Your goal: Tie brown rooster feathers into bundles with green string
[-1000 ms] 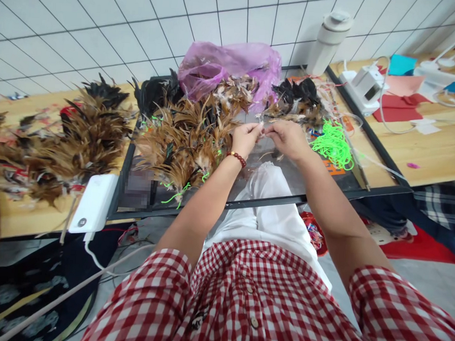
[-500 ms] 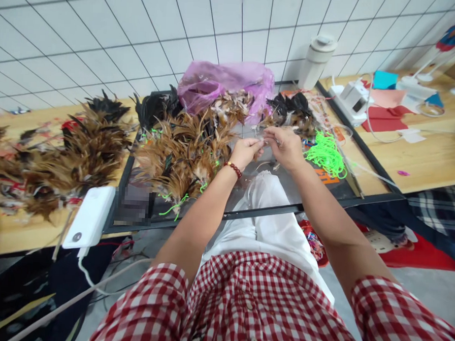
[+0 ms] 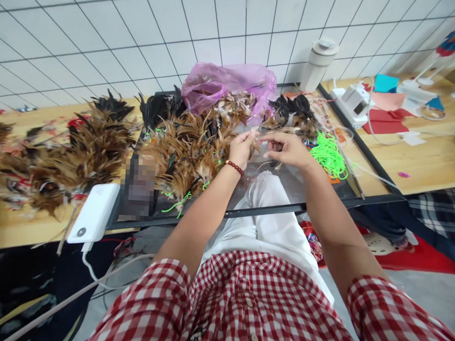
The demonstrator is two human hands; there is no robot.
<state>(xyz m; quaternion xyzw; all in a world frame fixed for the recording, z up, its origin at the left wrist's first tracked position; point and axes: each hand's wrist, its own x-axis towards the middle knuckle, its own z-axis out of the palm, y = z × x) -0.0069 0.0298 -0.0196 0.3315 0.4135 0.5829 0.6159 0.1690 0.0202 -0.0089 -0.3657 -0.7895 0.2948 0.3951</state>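
Note:
My left hand (image 3: 241,150), with a dark red bead bracelet (image 3: 234,166) at the wrist, is closed in a pinch on a small bunch of feathers (image 3: 255,145). Brown feather tips show just past its fingers. Close to the right of it, my right hand (image 3: 288,149) has thumb and forefinger apart, and nothing shows between them. A big pile of brown feathers (image 3: 190,148) lies left of my hands, with black feathers (image 3: 159,108) behind it. Beyond my right hand are more black feathers (image 3: 297,109). Bright green cord (image 3: 329,155) is heaped beside my right wrist.
A dark-framed tray (image 3: 263,209) holds these materials. Behind them are a purple plastic bag (image 3: 230,81) and a white bottle (image 3: 319,66). A white power bank (image 3: 93,214) sits at the left. Chargers (image 3: 355,101) and coloured cloth pieces (image 3: 386,118) lie at the right.
My right thumb and forefinger have parted, and the right hand has lowered slightly, away from the left fingertips. The left hand has shifted slightly left, and feather tips now show by it.

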